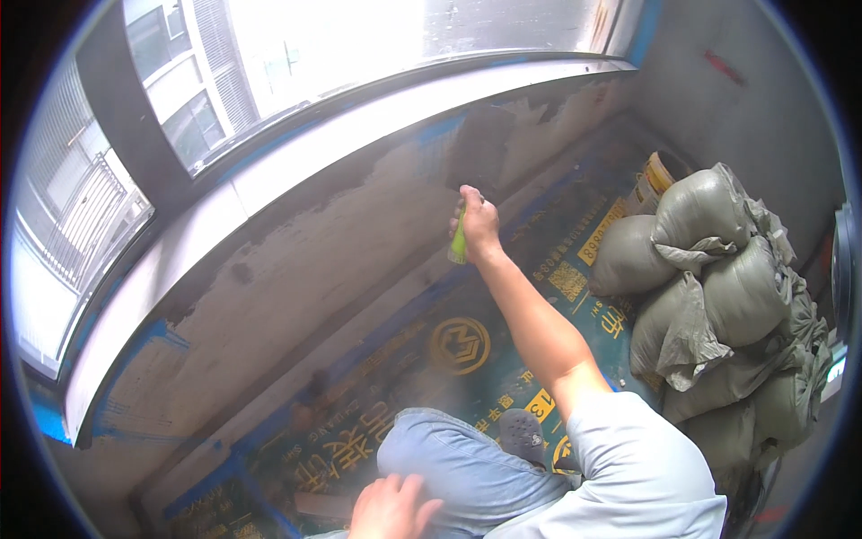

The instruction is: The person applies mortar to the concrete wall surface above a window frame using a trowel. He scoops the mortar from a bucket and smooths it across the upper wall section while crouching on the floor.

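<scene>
My right hand [476,225] reaches out to the low wall [305,234] under the window. Its fingers are wrapped around the green handle [459,241] of a tool. Past the fist, a dark grey patch [480,148] lies against the wall; I cannot tell whether it is the tool's blade or damp coating. Other parts of that wall are pale and streaked with grey, with blue smears near its left end. Low in the picture, my left hand [393,508] lies on my jeans-clad leg [458,463], holding nothing, with its fingers apart.
Several stuffed grey-green sacks [714,287] are piled at the right, with a yellowish bucket [663,171] behind them. A green printed sheet [413,377] covers the floor. Above the wall run a white sill [260,193] and bright windows. My dark shoe [523,437] stands on the sheet.
</scene>
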Action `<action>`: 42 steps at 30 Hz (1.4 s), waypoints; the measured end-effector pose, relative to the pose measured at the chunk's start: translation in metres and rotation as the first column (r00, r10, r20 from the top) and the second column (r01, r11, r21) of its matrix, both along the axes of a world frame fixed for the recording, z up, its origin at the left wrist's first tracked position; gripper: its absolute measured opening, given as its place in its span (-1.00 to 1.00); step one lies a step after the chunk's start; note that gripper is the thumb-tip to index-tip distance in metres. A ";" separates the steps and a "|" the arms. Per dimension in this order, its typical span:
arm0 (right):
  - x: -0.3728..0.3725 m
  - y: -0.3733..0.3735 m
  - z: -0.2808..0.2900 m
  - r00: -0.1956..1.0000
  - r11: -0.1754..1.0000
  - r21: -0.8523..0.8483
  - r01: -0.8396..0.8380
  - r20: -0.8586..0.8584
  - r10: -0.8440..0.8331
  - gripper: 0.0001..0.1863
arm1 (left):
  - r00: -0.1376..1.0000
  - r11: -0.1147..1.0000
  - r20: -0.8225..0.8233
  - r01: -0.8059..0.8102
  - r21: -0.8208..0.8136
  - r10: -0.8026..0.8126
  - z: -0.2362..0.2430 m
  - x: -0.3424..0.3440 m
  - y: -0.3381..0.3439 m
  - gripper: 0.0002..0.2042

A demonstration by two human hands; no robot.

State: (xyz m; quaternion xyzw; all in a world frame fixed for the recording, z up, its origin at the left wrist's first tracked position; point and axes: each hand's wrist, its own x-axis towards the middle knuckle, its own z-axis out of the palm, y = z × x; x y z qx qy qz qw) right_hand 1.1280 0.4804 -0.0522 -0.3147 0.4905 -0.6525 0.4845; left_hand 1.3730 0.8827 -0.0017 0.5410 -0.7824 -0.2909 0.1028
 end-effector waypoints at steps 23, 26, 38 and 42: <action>0.162 0.089 -0.061 0.864 0.974 -0.195 0.114 -0.465 -0.194 -0.52 | 0.999 0.998 0.011 -0.029 -0.047 0.030 -0.001 0.010 0.026 -0.58; 0.178 0.105 -0.060 0.882 0.999 -0.047 0.011 -0.471 -0.032 -0.44 | 0.999 0.997 -0.001 -0.045 -0.061 0.045 0.002 0.012 0.031 -0.55; 0.265 0.159 -0.071 0.923 0.978 -0.184 -0.096 -0.384 0.019 -0.51 | 0.997 0.998 0.079 0.001 0.057 -0.005 0.008 0.026 0.039 -0.53; 0.280 0.181 -0.065 0.913 0.972 -0.173 -0.157 -0.400 0.076 -0.51 | 0.998 0.999 0.059 -0.011 -0.035 0.013 0.011 0.025 0.046 -0.53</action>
